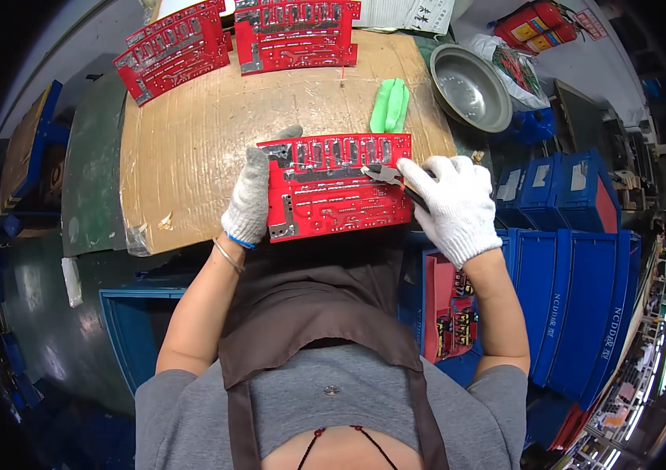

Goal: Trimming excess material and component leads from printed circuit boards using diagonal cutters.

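Observation:
A red circuit board (341, 205) with silvery solder strips is held up over the near edge of the cardboard-covered table, its solder side showing. My left hand (248, 196), in a grey-white knit glove, grips the board by its left edge; some of the fingers are hidden behind it. Closed around the dark handles of a pair of cutting pliers (385, 175) is my right hand (458, 204), in a white knit glove. The pliers' jaws lie over the board's upper right part, against or just above the solder strip; I cannot tell which.
More red boards stand at the table's far side, some at the left (176, 55) and some in the middle (295, 37). A green cloth-like piece (389, 106) lies beyond my board. To the right are a metal bowl (470, 88), blue bins (576, 305) and a parts-filled red box (440, 294).

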